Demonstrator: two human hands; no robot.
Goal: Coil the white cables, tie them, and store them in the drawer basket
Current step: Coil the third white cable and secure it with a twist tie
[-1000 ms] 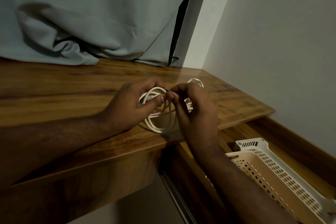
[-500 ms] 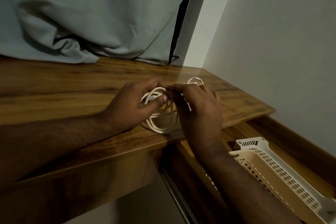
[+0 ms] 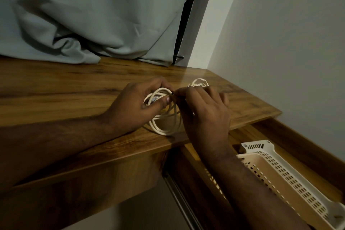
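Left hand (image 3: 136, 106) grips coiled white cable (image 3: 166, 127) on desk (image 3: 74, 87); right hand (image 3: 203, 114) pinches small dark tie (image 3: 174, 93) at coil top

A home room; wooden desk (image 3: 74, 87), grey curtain (image 3: 93, 15), open drawer (image 3: 308, 151).

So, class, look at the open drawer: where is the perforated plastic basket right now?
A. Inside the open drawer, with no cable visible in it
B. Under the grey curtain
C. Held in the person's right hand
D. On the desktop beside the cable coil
A: the basket sits in the open drawer, while the cable coil lies on the desktop between both hands.
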